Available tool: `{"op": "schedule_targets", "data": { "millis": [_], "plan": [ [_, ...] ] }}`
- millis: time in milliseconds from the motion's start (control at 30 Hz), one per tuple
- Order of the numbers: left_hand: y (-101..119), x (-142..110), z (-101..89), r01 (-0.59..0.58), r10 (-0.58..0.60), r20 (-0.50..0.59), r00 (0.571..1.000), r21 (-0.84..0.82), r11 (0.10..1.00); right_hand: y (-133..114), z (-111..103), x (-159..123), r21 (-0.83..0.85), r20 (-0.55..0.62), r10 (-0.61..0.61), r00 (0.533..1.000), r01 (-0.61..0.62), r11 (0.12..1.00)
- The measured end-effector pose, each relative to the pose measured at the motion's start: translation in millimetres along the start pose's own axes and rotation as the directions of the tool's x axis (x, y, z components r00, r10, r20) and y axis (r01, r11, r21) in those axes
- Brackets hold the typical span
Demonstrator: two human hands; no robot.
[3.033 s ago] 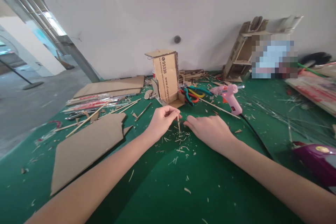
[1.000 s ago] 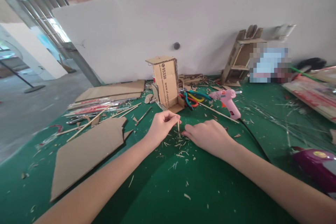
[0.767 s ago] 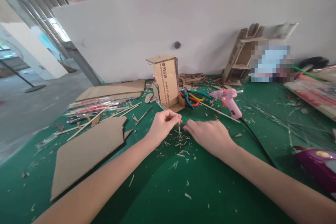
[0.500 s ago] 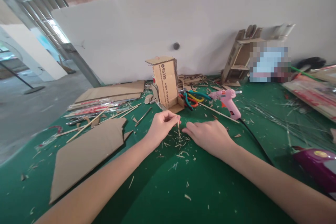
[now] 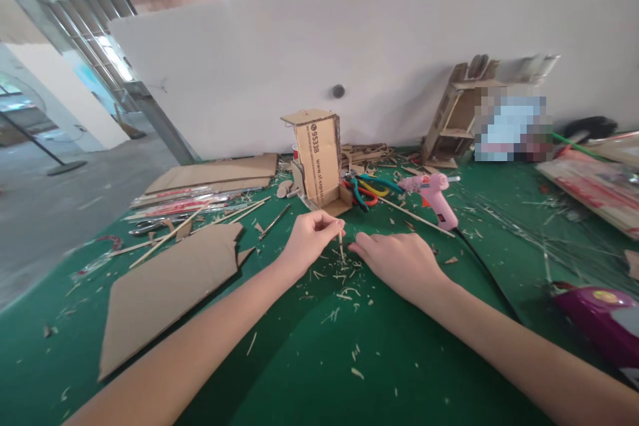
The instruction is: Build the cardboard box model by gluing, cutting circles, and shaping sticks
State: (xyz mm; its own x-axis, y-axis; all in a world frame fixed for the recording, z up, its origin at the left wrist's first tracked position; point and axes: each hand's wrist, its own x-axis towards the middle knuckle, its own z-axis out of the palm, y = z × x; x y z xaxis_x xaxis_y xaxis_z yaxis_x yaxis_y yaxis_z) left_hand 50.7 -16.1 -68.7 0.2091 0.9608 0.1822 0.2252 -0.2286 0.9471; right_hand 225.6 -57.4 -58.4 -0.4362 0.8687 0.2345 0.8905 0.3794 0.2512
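Observation:
My left hand [image 5: 315, 236] pinches a short thin wooden stick [image 5: 341, 245], its lower end pointing down at the green table [image 5: 299, 359]. Just to the right, my right hand [image 5: 397, 259] is closed with its fingers curled under; whatever it may hold is hidden. Pale wood shavings [image 5: 344, 274] lie scattered below and between both hands. Behind them stands an upright cardboard structure [image 5: 319, 156] with printed lettering and a small ledge at its foot.
A pink glue gun [image 5: 435, 196] with a black cord and several pliers [image 5: 367, 192] lie behind my right hand. Cut cardboard [image 5: 170, 286] and sticks [image 5: 164, 238] lie on the left. A purple device [image 5: 599, 319] sits at the right, a cardboard frame [image 5: 454, 113] farther back.
The view has shifted slightly. Both hands keep nearly the same place and grip, with the stick still in my left hand.

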Motion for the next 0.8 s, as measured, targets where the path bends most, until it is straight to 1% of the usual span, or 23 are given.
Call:
{"op": "schedule_targets", "data": {
  "millis": [67, 133, 200, 300, 367, 433, 567, 633, 733, 800],
  "plan": [
    [-0.8, 0.6, 0.3, 0.001, -0.001, -0.007, 1.0, -0.003, 1.0, -0.4, -0.2, 1.2, -0.011, 0.037, -0.033, 0.999, 0.034, 0.999],
    [-1.4, 1.1, 0.5, 0.008, -0.009, -0.013, 1.0, -0.015, 1.0, -0.2, -0.5, 2.4, -0.011, 0.068, -0.1, 0.993, 0.1, 0.995],
    [-1.6, 1.1, 0.3, 0.018, -0.019, -0.014, 1.0, -0.03, 0.999, 0.0, -0.2, 2.2, 0.001, 0.053, -0.127, 0.99, 0.127, 0.992],
    [-1.3, 0.7, -0.1, 0.011, -0.011, -0.009, 1.0, -0.034, 0.999, -0.4, 2.0, 0.0, 0.014, -0.031, -0.065, 0.997, 0.065, 0.998],
    [-0.9, 0.6, -0.2, -0.004, 0.004, -0.003, 1.0, -0.028, 1.0, -1.1, 3.7, -0.5, 0.011, -0.06, -0.017, 0.998, 0.017, 1.0],
    [-0.9, 0.8, -0.1, -0.002, 0.002, 0.0, 1.0, -0.026, 1.0, -1.4, 4.5, 0.5, 0.003, -0.044, 0.002, 0.999, -0.002, 1.0],
    [-1.4, 0.7, -0.2, 0.02, -0.021, -0.015, 1.0, -0.032, 0.999, 0.3, 3.9, 2.8, 0.005, 0.06, -0.098, 0.993, 0.098, 0.995],
    [-1.5, 0.1, -0.6, 0.015, -0.015, -0.014, 1.0, -0.031, 0.999, 1.4, 3.7, 1.9, 0.016, 0.044, -0.12, 0.992, 0.119, 0.993],
    [-1.5, -0.6, -1.5, -0.001, 0.001, 0.003, 1.0, -0.025, 1.0, 2.0, 4.1, 0.2, 0.015, -0.039, -0.052, 0.998, 0.053, 0.998],
    [-1.8, -0.4, -2.0, -0.003, 0.003, 0.016, 1.0, -0.027, 1.0, 2.1, 3.4, 1.1, 0.015, -0.027, -0.014, 1.0, 0.015, 1.0]
  ]
}}
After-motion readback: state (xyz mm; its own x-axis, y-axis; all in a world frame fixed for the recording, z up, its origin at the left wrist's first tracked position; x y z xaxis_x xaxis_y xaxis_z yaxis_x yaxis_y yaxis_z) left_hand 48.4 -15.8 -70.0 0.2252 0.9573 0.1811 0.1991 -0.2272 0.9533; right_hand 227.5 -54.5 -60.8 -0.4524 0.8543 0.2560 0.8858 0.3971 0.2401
